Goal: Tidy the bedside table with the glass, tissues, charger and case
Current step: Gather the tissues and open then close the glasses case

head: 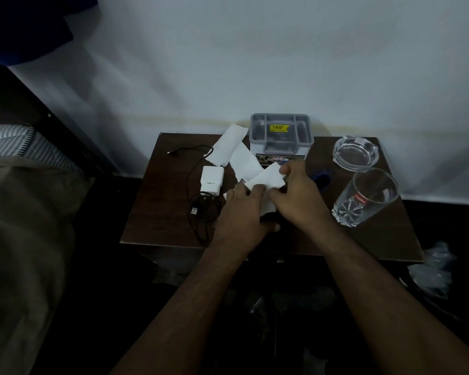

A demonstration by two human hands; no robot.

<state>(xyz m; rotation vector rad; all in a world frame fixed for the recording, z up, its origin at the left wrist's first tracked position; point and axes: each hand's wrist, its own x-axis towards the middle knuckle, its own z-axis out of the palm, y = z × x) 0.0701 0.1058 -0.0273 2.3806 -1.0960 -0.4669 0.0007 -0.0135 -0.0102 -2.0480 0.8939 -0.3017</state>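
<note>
At the far left lies a bed with a striped mattress [10,143] and a drab cover [25,239], beside the dark wooden bedside table [152,212] set against a pale wall. On the table's left part a black cable [192,169] loops from near the back edge down to the front, its USB plug [194,211] lying free. Just right of the cable sits the white charger [211,180]. Behind it two white tissues [229,144] lie flat, overlapping, and reach toward the grey compartmented organiser [280,131] at the back, which bears a yellow price sticker.

In the middle the left hand [241,212] lies with curled fingers on a tissue [266,178] and grips its near part, the thumb low by a dark object that is mostly hidden beneath both hands. The right hand [298,196] pinches the same tissue's far corner between thumb and fingers. Something blue [321,177] peeks out behind the right hand; I cannot tell what it is.

Further right, a glass ashtray [355,155] sits near the back, and the clear drinking glass [366,197] stands just in front of it. Crumpled clear plastic [433,269] lies off the table's right edge.
</note>
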